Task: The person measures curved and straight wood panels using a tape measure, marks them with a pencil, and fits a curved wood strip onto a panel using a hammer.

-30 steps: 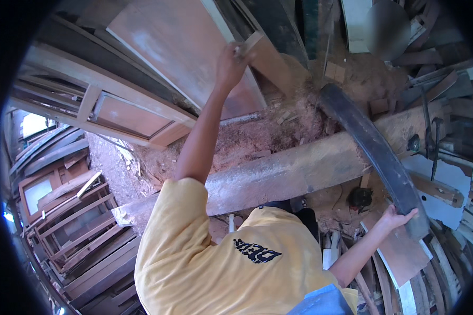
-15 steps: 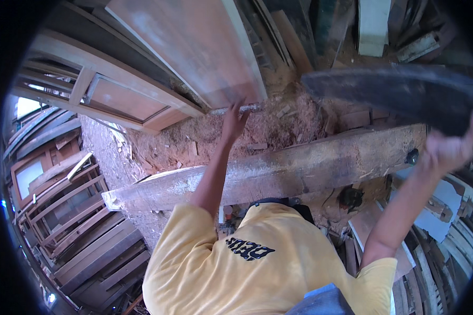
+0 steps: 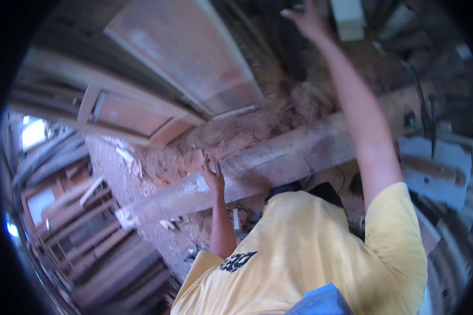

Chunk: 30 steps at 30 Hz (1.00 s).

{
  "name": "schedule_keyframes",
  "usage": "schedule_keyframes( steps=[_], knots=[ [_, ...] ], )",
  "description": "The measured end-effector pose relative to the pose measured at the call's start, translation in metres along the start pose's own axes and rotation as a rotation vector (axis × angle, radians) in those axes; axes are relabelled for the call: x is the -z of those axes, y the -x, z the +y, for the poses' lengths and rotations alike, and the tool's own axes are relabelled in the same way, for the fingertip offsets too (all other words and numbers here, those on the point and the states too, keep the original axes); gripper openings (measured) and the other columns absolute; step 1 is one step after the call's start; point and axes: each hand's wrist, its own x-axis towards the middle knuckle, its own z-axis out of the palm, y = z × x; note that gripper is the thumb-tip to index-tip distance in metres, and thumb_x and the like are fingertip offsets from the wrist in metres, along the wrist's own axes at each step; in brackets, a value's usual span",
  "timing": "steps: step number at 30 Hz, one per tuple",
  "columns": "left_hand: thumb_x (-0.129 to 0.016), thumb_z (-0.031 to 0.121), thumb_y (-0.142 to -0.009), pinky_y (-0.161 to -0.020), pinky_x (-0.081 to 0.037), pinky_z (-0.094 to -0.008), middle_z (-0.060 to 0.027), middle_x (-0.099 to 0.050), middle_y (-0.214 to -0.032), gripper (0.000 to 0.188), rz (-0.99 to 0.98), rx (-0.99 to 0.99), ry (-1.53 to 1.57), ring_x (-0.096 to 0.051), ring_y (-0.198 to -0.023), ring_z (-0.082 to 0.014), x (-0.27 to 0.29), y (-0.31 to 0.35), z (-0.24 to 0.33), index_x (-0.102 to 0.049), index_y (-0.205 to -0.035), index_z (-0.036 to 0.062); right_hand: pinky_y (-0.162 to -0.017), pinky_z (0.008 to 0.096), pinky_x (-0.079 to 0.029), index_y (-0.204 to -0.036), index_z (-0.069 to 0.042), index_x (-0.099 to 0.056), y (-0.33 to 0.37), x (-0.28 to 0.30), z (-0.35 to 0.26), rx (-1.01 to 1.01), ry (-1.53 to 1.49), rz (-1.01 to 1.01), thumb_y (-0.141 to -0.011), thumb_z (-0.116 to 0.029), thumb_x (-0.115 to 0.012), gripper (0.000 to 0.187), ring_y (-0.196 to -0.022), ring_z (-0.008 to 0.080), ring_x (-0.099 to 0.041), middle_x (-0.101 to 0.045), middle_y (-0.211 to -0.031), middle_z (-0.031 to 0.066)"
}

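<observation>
Across the dusty ground (image 3: 163, 157) just beyond the yellow shirt (image 3: 310, 236), I have the long wooden beam (image 3: 291, 160), its long axis running crosswise on a slant: the left end points nearer the body, the right end farther off. Over its far edge, toward the left end, I see the left hand (image 3: 214, 181) with fingers spread and nothing clearly in them; whether it touches the wood, I cannot tell. The right hand (image 3: 306, 21) is well beyond the beam, on a stretched arm, beside dark boards (image 3: 291, 50) at the ground's far side; blur and cropping keep me from telling whether it grips anything. I judge the step in hand to be a reach rather than a hold on the beam; the next move calls for confirming that far grip. Farther out, a broad panel (image 3: 189, 52) leans beyond the beam, and wooden frames (image 3: 73, 210) lie stacked past its left end.
</observation>
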Motion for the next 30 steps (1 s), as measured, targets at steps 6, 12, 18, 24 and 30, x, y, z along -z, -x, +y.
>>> schedule_keyframes(
  steps=[6,12,18,24,30],
  knots=[
    [-0.07,0.024,-0.093,-0.104,-0.041,-0.0508,-0.0236,-0.057,-0.133,0.045,-0.282,-0.226,-0.041,-0.052,-0.123,-0.0399,-0.055,-0.013,-0.027,-0.06,-0.135,0.0109,-0.079,0.0386,-0.053,-0.122,-0.007,-0.064,0.264,0.07,0.07,-0.087,-0.252,-0.253,-0.092,-0.023,-0.068,0.034,-0.088,0.0244,-0.065,-0.068,-0.099,0.0138],
    [-0.069,0.033,-0.092,-0.102,-0.044,-0.0551,-0.0221,-0.056,-0.136,0.055,-0.504,-0.374,-0.542,-0.049,-0.126,-0.0431,-0.081,0.003,0.074,-0.053,-0.143,0.017,-0.091,0.0427,-0.054,-0.129,-0.007,-0.062,0.597,0.264,0.192,-0.917,0.072,-0.227,-0.094,-0.027,-0.067,0.04,-0.105,0.032,-0.069,-0.07,-0.119,0.0183],
    [-0.072,0.046,-0.087,-0.11,-0.032,-0.0551,-0.0273,-0.052,-0.133,0.061,-0.395,-0.396,-0.81,-0.041,-0.131,-0.0448,-0.108,0.024,0.101,-0.053,-0.137,0.0156,-0.087,0.0437,-0.054,-0.107,-0.009,-0.071,0.933,0.424,0.251,-1.529,0.375,0.647,-0.084,-0.035,-0.071,0.035,-0.095,0.0372,-0.07,-0.073,-0.103,0.0175],
    [-0.074,0.046,-0.083,-0.107,-0.034,-0.0538,-0.0258,-0.052,-0.132,0.057,-0.503,-0.604,-1.022,-0.042,-0.126,-0.0419,-0.122,0.154,0.155,-0.059,-0.129,0.0167,-0.088,0.0451,-0.053,-0.117,-0.005,-0.066,1.054,0.595,0.295,-1.396,0.28,1.082,-0.091,-0.029,-0.07,0.036,-0.098,0.0348,-0.07,-0.073,-0.103,0.0159],
    [-0.077,0.022,-0.084,-0.105,-0.036,-0.0484,-0.0184,-0.053,-0.129,0.047,-0.665,-0.93,-0.612,-0.044,-0.122,-0.0361,-0.14,0.26,0.215,-0.063,-0.128,0.0136,-0.096,0.0486,-0.049,-0.116,-0.002,-0.068,0.921,0.889,0.276,-0.844,1.059,0.956,-0.091,-0.02,-0.066,0.031,-0.106,0.0409,-0.063,-0.069,-0.106,0.0227]
  ],
)
